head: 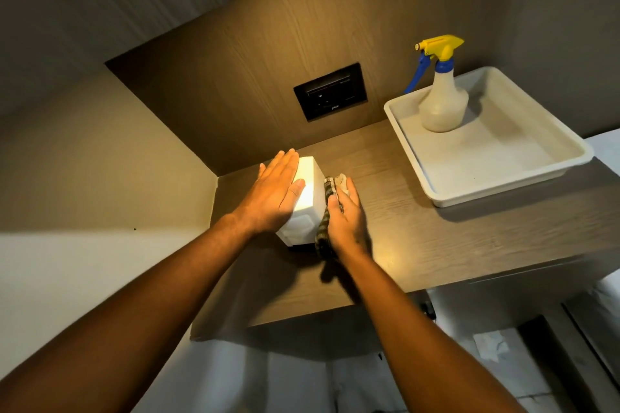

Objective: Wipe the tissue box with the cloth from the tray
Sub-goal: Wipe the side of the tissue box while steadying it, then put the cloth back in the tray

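Observation:
A white tissue box point(308, 188) stands on the wooden shelf point(436, 238) near the left wall. My left hand point(275, 191) lies flat on the box's top and left side, fingers together and stretched out. My right hand point(345, 218) presses a checked cloth point(327, 211) flat against the box's right side. The cloth hangs down below my palm towards the shelf. A bit of pale cloth shows above my fingertips. The white tray point(496, 191) sits to the right on the shelf.
A spray bottle point(443, 100) with a yellow and blue trigger stands in the tray's far corner. A black socket panel point(330, 92) is set in the wooden back wall. The left wall is close to the box. The shelf's front edge runs below my forearms.

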`<act>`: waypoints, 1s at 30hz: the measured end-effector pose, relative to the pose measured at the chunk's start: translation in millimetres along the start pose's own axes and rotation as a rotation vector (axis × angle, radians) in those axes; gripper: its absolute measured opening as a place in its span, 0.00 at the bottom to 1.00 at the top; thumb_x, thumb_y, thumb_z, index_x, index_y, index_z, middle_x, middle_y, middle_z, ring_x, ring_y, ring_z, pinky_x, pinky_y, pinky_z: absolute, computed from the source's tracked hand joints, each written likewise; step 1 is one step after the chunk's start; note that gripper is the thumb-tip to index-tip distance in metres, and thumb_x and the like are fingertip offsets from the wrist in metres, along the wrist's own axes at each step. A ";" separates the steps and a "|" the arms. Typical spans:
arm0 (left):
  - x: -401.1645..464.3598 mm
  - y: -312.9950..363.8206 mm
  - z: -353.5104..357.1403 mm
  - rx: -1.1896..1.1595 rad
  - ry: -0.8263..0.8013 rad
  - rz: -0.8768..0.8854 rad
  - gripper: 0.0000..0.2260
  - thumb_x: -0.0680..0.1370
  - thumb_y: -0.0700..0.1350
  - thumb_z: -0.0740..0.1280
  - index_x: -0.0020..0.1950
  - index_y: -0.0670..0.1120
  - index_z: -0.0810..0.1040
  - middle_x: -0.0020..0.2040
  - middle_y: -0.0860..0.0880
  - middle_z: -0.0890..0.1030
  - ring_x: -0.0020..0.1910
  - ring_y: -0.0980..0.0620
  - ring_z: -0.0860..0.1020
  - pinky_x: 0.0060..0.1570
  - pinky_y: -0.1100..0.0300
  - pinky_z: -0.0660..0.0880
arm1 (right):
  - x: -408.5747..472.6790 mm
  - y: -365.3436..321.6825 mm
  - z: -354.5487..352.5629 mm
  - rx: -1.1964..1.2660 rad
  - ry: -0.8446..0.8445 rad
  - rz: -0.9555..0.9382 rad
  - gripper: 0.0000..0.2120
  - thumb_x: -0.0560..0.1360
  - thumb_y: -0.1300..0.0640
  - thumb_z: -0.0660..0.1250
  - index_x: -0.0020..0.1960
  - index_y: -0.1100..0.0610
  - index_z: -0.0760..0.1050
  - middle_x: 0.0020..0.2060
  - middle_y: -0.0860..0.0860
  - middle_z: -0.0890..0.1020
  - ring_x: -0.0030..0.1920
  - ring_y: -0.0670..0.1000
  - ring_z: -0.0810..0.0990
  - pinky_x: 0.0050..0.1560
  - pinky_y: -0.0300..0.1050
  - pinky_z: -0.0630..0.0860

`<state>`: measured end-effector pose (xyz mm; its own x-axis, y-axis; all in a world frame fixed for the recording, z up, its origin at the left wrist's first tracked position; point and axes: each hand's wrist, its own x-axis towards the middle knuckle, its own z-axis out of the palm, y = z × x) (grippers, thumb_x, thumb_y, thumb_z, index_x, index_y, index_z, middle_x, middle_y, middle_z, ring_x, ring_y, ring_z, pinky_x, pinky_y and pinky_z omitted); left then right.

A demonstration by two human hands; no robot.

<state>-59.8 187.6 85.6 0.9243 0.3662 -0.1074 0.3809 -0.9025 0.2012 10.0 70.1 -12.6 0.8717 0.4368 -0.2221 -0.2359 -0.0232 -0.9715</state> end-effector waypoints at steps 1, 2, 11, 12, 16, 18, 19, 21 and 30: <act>0.2 -0.7 0.6 0.001 0.003 0.000 0.32 0.81 0.57 0.45 0.83 0.45 0.46 0.84 0.47 0.46 0.82 0.50 0.43 0.79 0.46 0.38 | -4.6 -5.7 2.6 0.041 0.025 -0.014 0.23 0.80 0.55 0.58 0.74 0.52 0.62 0.70 0.50 0.71 0.66 0.46 0.71 0.54 0.27 0.66; 0.5 -1.2 1.0 0.001 0.004 -0.001 0.32 0.81 0.57 0.45 0.83 0.45 0.46 0.84 0.47 0.46 0.82 0.50 0.43 0.79 0.45 0.39 | -2.0 -13.0 4.5 0.071 0.024 -0.040 0.22 0.80 0.57 0.58 0.74 0.55 0.64 0.70 0.50 0.71 0.67 0.46 0.71 0.52 0.23 0.66; 1.5 -2.6 0.0 0.004 -0.010 -0.003 0.32 0.82 0.58 0.45 0.83 0.45 0.45 0.84 0.46 0.47 0.82 0.49 0.43 0.78 0.44 0.38 | 34.1 -15.2 -13.0 -0.118 -0.143 0.058 0.21 0.79 0.46 0.57 0.72 0.41 0.65 0.69 0.42 0.73 0.66 0.49 0.72 0.66 0.47 0.67; 1.4 -2.3 0.9 0.008 -0.008 -0.008 0.32 0.82 0.58 0.45 0.83 0.45 0.45 0.84 0.46 0.46 0.82 0.49 0.43 0.78 0.44 0.38 | 25.5 -10.4 -12.0 -0.105 -0.124 0.019 0.21 0.80 0.48 0.57 0.73 0.42 0.64 0.70 0.42 0.72 0.67 0.47 0.71 0.66 0.45 0.65; 0.3 -1.2 1.1 -0.003 0.000 -0.018 0.32 0.82 0.58 0.45 0.83 0.45 0.46 0.84 0.47 0.47 0.82 0.49 0.43 0.78 0.44 0.38 | -21.2 11.8 -11.1 -0.095 0.015 0.106 0.23 0.78 0.42 0.56 0.73 0.43 0.63 0.63 0.47 0.78 0.57 0.48 0.77 0.54 0.43 0.74; -0.2 -1.1 0.4 0.002 0.004 -0.010 0.32 0.82 0.59 0.45 0.83 0.46 0.46 0.84 0.47 0.47 0.82 0.49 0.43 0.78 0.44 0.38 | -42.7 18.2 -9.6 0.007 0.026 0.080 0.23 0.79 0.46 0.58 0.74 0.45 0.62 0.65 0.47 0.75 0.58 0.45 0.74 0.56 0.41 0.73; -0.7 -0.8 0.0 0.003 0.003 -0.006 0.32 0.82 0.59 0.45 0.83 0.46 0.46 0.84 0.47 0.46 0.82 0.49 0.43 0.78 0.44 0.38 | -48.1 15.1 -9.9 0.078 0.021 0.055 0.23 0.80 0.50 0.58 0.74 0.48 0.63 0.66 0.46 0.74 0.60 0.44 0.72 0.57 0.39 0.71; -2.5 0.4 -1.3 0.001 0.000 0.001 0.32 0.82 0.59 0.45 0.83 0.45 0.45 0.84 0.47 0.46 0.82 0.48 0.43 0.78 0.44 0.38 | -48.6 0.7 -15.9 0.152 0.005 0.031 0.21 0.80 0.55 0.59 0.73 0.52 0.66 0.67 0.48 0.73 0.62 0.45 0.71 0.60 0.39 0.70; -4.0 81.5 5.8 0.037 0.297 0.117 0.35 0.83 0.60 0.53 0.82 0.41 0.48 0.83 0.43 0.44 0.81 0.44 0.37 0.78 0.45 0.37 | 39.5 -104.0 -142.2 -0.386 0.218 -0.351 0.18 0.80 0.58 0.58 0.68 0.61 0.72 0.69 0.57 0.72 0.68 0.55 0.70 0.69 0.42 0.62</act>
<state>-32.6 111.3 96.8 0.9301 0.3051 0.2046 0.2758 -0.9479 0.1594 130.0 -38.2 67.9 0.9478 0.2827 0.1473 0.2225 -0.2555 -0.9409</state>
